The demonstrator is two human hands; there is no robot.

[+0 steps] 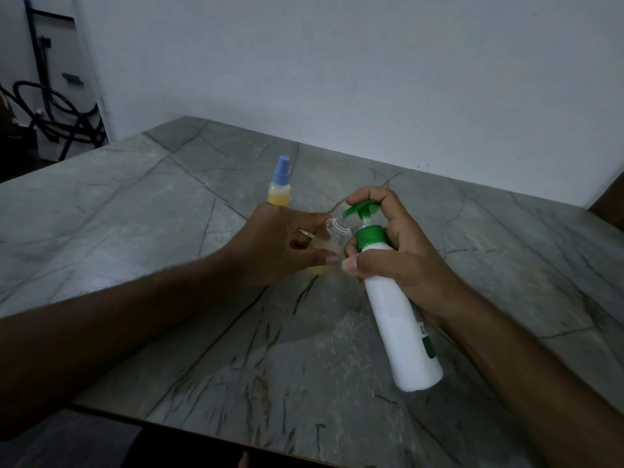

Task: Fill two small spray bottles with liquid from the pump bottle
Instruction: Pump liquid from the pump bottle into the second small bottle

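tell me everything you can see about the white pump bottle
The pump bottle is a tall white plastic cylinder with a green collar and green pump head, and a partly visible green-and-white label on its side. It is held off the table, tilted, base toward the camera. The right hand grips its neck, a finger on the pump head, nozzle at the open mouth of the small spray bottle.

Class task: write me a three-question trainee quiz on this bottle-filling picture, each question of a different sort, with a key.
1. True or false: the spray bottle with the blue cap stands upright on the table, held by no hand.
2. Which hand grips the white pump bottle? A) left B) right C) neither
3. Fill in: the green pump nozzle points at the open ____ of the uncapped bottle in the left hand.

Key: 1 true. 2 B, the right hand. 3 neck.
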